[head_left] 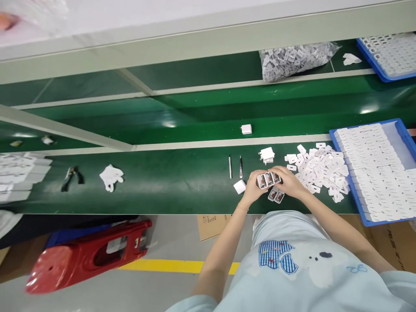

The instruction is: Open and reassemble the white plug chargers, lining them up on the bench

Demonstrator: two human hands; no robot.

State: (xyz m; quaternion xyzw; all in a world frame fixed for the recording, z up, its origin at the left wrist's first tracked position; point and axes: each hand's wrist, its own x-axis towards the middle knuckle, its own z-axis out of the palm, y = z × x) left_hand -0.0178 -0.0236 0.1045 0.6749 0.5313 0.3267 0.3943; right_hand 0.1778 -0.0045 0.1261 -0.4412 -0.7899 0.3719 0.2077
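Three white open-topped charger housings [268, 180] with parts showing inside are held in a row between my two hands. My left hand [254, 187] closes on their left end, and my right hand [287, 181] on their right end. Two more open housings [276, 195] sit on the green bench just below them. A closed white charger [239, 186] lies left of my left hand, and a small stack of white chargers [267, 154] is above my hands. To the right of my right hand spreads a pile of small white plates [321, 169].
A blue tray [356, 190] of white pieces stands at the right. Tweezers [241, 167] and a pen-like tool [230, 167] lie left of centre. One charger [246, 129] rests on the green belt. Farther left are a white glove [111, 177] and black-handled pliers [72, 177]. A shelf edge crosses above.
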